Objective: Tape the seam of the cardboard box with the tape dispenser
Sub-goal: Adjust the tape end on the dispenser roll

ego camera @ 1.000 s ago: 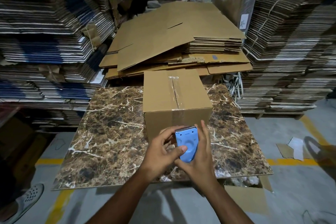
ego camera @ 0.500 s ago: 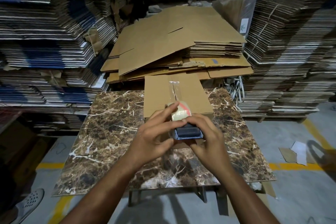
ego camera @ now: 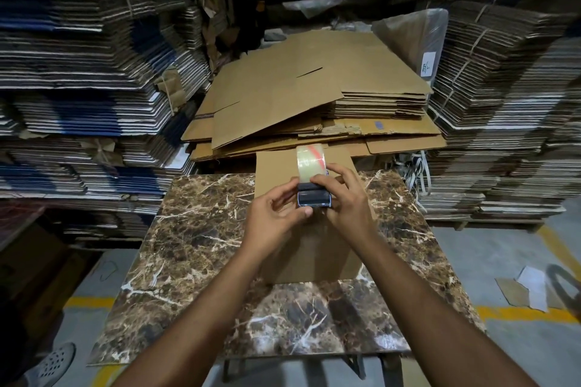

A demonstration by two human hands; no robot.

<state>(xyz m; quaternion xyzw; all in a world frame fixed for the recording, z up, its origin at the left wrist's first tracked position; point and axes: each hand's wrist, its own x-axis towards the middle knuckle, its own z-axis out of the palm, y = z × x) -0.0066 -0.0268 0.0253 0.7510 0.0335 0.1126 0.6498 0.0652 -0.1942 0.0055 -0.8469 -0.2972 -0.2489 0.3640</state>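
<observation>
Since the earlier frame both hands and the tape dispenser (ego camera: 314, 196) are higher in the frame, and the clear tape roll (ego camera: 310, 160) now stands up above the fingers instead of tucked behind them. Box top is mostly hidden by the hands now.

Left hand (ego camera: 272, 218) sits at centre frame, fingers curled narrow, fingertips at the left edge of the dispenser, thumb under its lower corner. Right hand (ego camera: 345, 201) grips the dispenser from the right, fingers folded over the top of the dark body just below the roll. So both hands are closed on the dispenser.

Dispenser is held over the cardboard box (ego camera: 276, 166); can't tell if it touches the box top. Box stands on the brown marble-pattern table (ego camera: 195, 245), at its far middle edge, front face toward the camera. Seam and any tape on it are covered by the hands.

Behind the box, centre frame: loose pile of flattened cardboard sheets (ego camera: 298, 94). Bundled flat stacks (ego camera: 78, 56) fill upper left and right. Yellow floor line (ego camera: 522, 313) at lower right, a shoe (ego camera: 52, 364) at lower left corner.
</observation>
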